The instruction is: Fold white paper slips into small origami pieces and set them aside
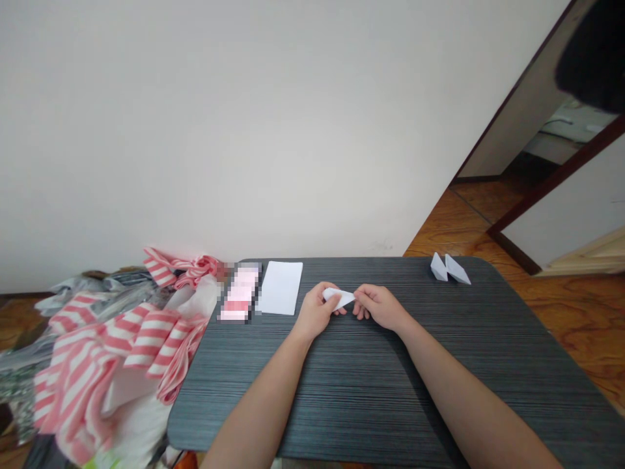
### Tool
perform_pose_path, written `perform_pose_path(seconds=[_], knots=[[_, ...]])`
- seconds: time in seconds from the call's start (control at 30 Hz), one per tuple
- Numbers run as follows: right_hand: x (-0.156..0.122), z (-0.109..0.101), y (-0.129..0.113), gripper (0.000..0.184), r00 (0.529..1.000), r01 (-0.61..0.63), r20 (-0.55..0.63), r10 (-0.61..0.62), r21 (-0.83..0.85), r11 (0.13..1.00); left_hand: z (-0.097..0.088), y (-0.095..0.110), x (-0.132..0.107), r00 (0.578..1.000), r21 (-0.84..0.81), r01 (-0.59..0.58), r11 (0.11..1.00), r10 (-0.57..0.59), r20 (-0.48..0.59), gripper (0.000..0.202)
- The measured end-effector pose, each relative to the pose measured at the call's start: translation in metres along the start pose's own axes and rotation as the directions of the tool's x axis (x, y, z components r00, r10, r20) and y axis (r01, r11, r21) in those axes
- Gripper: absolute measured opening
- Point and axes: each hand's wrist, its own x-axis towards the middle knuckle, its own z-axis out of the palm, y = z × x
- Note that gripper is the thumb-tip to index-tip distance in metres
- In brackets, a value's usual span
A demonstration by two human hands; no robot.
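Both my hands meet over the far middle of the dark striped table (371,391). Between them is a small folded piece of white paper (338,297), pointed at its right end. My left hand (317,311) pinches its left part with thumb and fingers. At the pointed right end, my right hand (379,306) closes its fingers on the tip. The paper sits just above the table top.
A flat white sheet of paper (280,287) lies to the left of my hands, beside a blurred pink-and-white item (239,294). Two folded white paper pieces (449,268) rest at the far right corner. Red-striped plastic bags (112,352) pile up off the table's left edge.
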Motion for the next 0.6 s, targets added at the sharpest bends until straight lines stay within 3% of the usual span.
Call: perform_pose_path(seconds=[0.6], knots=[[-0.001,0.0,-0.0036,0.032,0.999,0.032,-0.005,-0.032,-0.044,0.999,-0.0009,-0.0038,0.0005,1.0,0.024,-0.016,1.0,0.016,0.019,0.028]])
